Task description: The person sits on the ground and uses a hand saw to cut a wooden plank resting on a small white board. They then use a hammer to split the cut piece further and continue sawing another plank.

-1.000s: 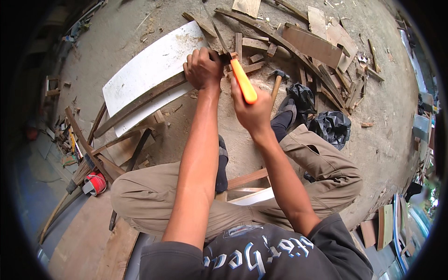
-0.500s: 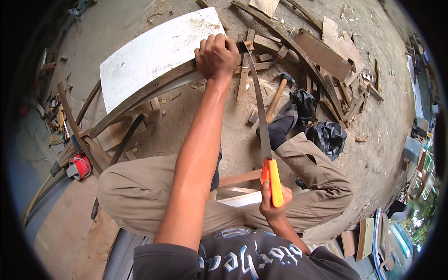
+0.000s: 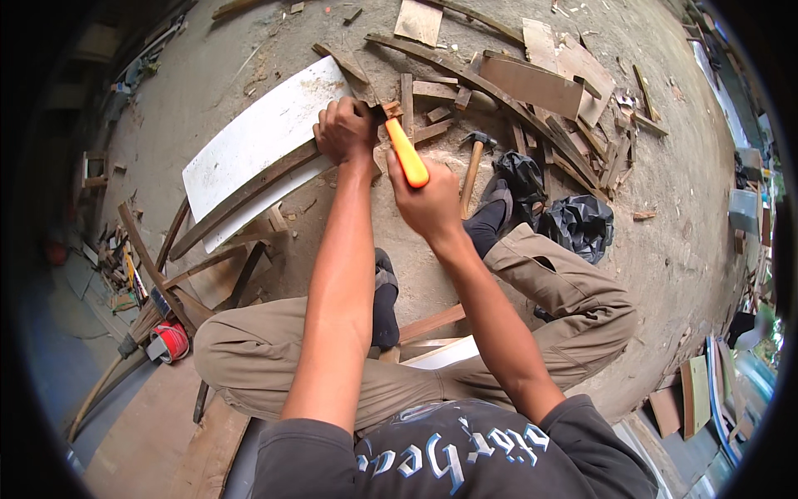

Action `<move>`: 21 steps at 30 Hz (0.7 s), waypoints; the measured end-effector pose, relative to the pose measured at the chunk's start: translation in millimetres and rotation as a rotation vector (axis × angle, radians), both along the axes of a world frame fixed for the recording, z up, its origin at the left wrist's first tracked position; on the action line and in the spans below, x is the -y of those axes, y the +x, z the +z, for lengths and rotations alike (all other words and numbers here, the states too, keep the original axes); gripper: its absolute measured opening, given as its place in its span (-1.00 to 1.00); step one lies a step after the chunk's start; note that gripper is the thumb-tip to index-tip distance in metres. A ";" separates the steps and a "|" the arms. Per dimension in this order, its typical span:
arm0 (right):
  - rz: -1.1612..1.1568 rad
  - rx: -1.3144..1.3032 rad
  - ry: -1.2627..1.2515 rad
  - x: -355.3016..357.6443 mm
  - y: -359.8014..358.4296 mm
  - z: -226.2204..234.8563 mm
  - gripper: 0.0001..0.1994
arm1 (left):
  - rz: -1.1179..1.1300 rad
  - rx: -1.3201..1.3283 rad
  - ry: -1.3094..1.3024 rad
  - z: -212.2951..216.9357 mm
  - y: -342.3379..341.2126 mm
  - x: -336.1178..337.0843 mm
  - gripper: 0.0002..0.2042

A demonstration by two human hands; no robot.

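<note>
My left hand is wrapped round a dark wooden strip close to its right end. A white panel lies along that strip, with white showing on its other side too. In my right hand is a handsaw, held by its orange-yellow handle just right of my left hand. The handle points up toward the end of the strip. Most of the blade is foreshortened or hidden beyond it, so whether its teeth touch the wood cannot be made out.
A hammer lies beside my right foot, near black plastic bags. Scrap wood and a long curved board are piled at the far right. A red can and a broom are at the left.
My right hand has pushed the saw forward and up, from near my lap to beside my left hand. The blade, earlier visible at length, is now mostly hidden. The view has shifted.
</note>
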State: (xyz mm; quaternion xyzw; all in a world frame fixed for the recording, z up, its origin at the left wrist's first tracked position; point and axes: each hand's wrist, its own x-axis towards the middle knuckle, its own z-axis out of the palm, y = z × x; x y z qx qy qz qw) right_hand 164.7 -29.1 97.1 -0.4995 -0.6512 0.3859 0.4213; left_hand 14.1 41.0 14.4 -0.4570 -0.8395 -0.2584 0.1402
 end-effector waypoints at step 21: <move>0.052 -0.018 -0.088 1.6 0.6 8.4 -0.73 | 0.022 -0.007 0.048 -0.4 -4.4 3.0 -0.77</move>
